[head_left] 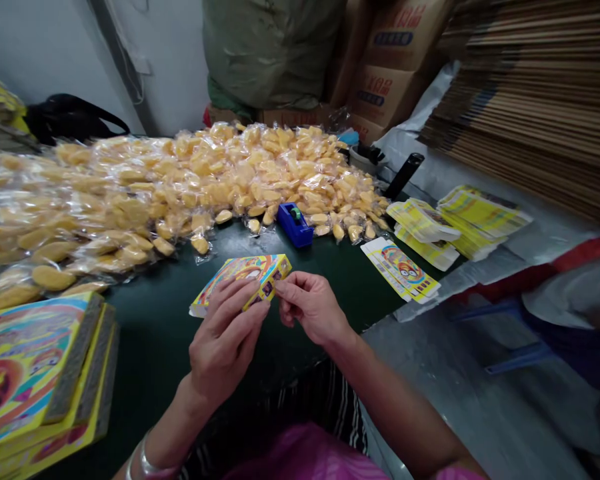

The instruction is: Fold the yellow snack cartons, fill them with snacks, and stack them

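A small yellow printed carton (240, 268) is tilted just above the dark green table, in front of my body. My left hand (223, 343) is closed around its near side, fingers lying over the top face. At the carton's right end, my right hand (313, 308) is closed in a pinch, thumb and forefinger touching the corner. Whatever lies between those fingertips is too small to make out. Just beyond the carton stands a blue tape dispenser (295, 225) with a greenish roll.
Clear-wrapped yellow oval pieces (180, 180) are heaped across the back. Flattened yellow cartons (405, 267) lie at the right edge, near a black cylinder (405, 175). Large printed boxes (30, 360) are stacked at left. Cardboard sheets (540, 100) rise at right, above a blue stool (520, 357).
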`<state>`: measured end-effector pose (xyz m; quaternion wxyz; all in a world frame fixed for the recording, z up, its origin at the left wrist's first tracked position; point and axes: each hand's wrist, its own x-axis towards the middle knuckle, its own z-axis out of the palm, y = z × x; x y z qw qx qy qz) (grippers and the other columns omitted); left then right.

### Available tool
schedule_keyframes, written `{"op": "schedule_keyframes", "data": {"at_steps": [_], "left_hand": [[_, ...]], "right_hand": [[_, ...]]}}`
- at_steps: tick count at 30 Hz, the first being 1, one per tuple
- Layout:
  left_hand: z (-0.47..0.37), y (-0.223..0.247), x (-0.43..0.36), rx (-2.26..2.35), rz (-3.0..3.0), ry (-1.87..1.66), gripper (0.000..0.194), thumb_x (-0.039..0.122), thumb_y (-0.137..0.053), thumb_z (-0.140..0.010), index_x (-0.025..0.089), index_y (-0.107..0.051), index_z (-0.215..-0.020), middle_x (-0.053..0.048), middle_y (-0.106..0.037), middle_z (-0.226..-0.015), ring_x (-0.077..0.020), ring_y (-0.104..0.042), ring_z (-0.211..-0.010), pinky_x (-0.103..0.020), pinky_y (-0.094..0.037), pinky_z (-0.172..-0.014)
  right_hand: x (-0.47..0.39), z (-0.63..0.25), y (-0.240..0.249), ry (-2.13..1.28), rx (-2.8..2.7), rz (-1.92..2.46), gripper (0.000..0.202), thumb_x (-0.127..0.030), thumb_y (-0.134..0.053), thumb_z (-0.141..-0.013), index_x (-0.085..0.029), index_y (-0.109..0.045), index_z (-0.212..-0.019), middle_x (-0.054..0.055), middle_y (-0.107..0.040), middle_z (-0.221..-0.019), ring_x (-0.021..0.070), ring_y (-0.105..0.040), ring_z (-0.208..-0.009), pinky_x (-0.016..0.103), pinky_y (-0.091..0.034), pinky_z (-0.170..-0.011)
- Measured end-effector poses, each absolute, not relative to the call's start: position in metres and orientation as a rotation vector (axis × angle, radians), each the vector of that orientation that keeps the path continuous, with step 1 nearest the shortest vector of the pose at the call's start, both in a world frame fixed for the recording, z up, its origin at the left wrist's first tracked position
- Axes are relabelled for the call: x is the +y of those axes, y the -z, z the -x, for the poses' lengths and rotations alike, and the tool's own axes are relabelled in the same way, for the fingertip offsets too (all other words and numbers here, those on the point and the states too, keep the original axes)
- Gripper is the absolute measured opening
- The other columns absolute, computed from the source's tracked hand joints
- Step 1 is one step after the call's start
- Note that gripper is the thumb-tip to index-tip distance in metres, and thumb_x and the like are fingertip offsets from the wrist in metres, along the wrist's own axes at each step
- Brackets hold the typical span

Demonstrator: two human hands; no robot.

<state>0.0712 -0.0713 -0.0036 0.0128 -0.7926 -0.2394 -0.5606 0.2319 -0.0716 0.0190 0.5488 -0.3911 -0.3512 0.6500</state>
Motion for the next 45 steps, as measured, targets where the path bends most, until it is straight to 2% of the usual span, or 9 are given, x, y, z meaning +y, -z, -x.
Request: {"op": "schedule_keyframes", "data": {"at_steps": [9,17,21,26,29,31,34,38,45], "left_hand": [[-0.067,0.006,-0.071,-0.847,2.488,1.914,0.041,-0.001,-0.068,-0.077,0.028,-0.071,-0.106,-0.006,-0.073,-0.117,-0.027,-0.067,-0.112,-0.049,-0.053,-0.099],[-0.071,-0.002,-0.084,-1.28,2.445,2.38,0.03,0.004,-0.069,-0.082,0.028,-0.072,-0.101,-0.001,-0.071,-0.12,-0.018,-0.068,-0.109,-0.033,-0.055,-0.097],[-0.077,-0.011,-0.091,-1.34,2.399,2.566,0.024,0.008,-0.071,-0.082,0.027,-0.073,-0.096,0.001,-0.071,-0.118,-0.0157,-0.068,-0.107,-0.025,-0.057,-0.092],[-0.074,-0.021,-0.093,-1.414,2.28,2.656,0.014,0.014,-0.073,-0.082,0.026,-0.073,-0.09,0.001,-0.073,-0.113,-0.0167,-0.07,-0.103,-0.026,-0.059,-0.088],[-0.065,-0.02,-0.087,-1.466,2.261,2.756,0.011,0.02,-0.076,-0.08,0.026,-0.074,-0.089,-0.001,-0.073,-0.113,-0.0197,-0.07,-0.104,-0.03,-0.06,-0.087],[-0.058,-0.016,-0.079,-1.537,2.261,2.838,0.012,0.024,-0.079,-0.077,0.026,-0.073,-0.088,-0.002,-0.074,-0.112,-0.0215,-0.07,-0.104,-0.031,-0.06,-0.087],[-0.045,-0.015,-0.065,-1.747,2.305,2.904,0.023,0.033,-0.085,-0.069,0.024,-0.073,-0.087,-0.006,-0.076,-0.107,-0.0239,-0.072,-0.096,-0.032,-0.061,-0.08],[-0.03,-0.035,-0.056,-2.131,2.591,2.424,0.035,0.042,-0.086,-0.061,0.021,-0.076,-0.087,-0.007,-0.076,-0.088,-0.0232,-0.07,-0.077,-0.029,-0.059,-0.065],[-0.036,-0.079,-0.053,-2.581,3.114,1.612,0.024,0.034,-0.089,-0.048,0.02,-0.073,-0.06,-0.002,-0.065,-0.058,-0.0151,-0.055,-0.051,-0.021,-0.041,-0.042]], "right_hand": [[-0.068,-0.224,-0.011,-1.908,-0.593,0.79,0.043,-0.044,-0.089,-0.057,-0.017,-0.056,-0.062,-0.009,-0.052,-0.043,0.0046,-0.043,-0.035,0.018,-0.034,-0.036],[-0.064,-0.203,0.007,-1.463,-0.747,0.877,0.05,-0.06,-0.084,-0.054,-0.017,-0.062,-0.068,-0.003,-0.063,-0.054,0.0077,-0.051,-0.038,0.02,-0.039,-0.037],[-0.059,-0.201,0.004,-1.266,-0.808,0.929,0.047,-0.055,-0.085,-0.054,-0.02,-0.054,-0.06,-0.005,-0.057,-0.052,0.0086,-0.049,-0.042,0.022,-0.039,-0.039],[-0.054,-0.209,0.003,-1.086,-0.972,1.047,0.049,-0.047,-0.084,-0.06,-0.021,-0.042,-0.054,-0.007,-0.047,-0.052,0.0086,-0.041,-0.048,0.023,-0.036,-0.046],[-0.053,-0.222,0.002,-0.813,-1.133,1.259,0.043,-0.043,-0.087,-0.057,-0.022,-0.052,-0.07,-0.002,-0.057,-0.07,0.0149,-0.052,-0.065,0.029,-0.046,-0.061],[-0.055,-0.233,0.001,-0.631,-1.293,1.305,0.052,-0.036,-0.088,-0.056,-0.022,-0.058,-0.096,0.005,-0.064,-0.101,0.023,-0.059,-0.093,0.037,-0.05,-0.08],[-0.058,-0.243,0.0,-0.808,-1.571,1.098,0.048,-0.03,-0.077,-0.074,-0.023,-0.055,-0.115,0.008,-0.062,-0.122,0.0252,-0.058,-0.112,0.04,-0.049,-0.092],[-0.064,-0.246,-0.006,-1.088,-1.698,0.961,0.02,-0.024,-0.063,-0.087,-0.023,-0.057,-0.106,0.004,-0.069,-0.102,0.021,-0.065,-0.093,0.035,-0.053,-0.082],[-0.066,-0.258,-0.032,-0.734,-2.007,0.864,0.035,-0.006,-0.057,-0.081,-0.022,-0.062,-0.112,0.007,-0.068,-0.114,0.0234,-0.062,-0.106,0.04,-0.046,-0.096]]}}
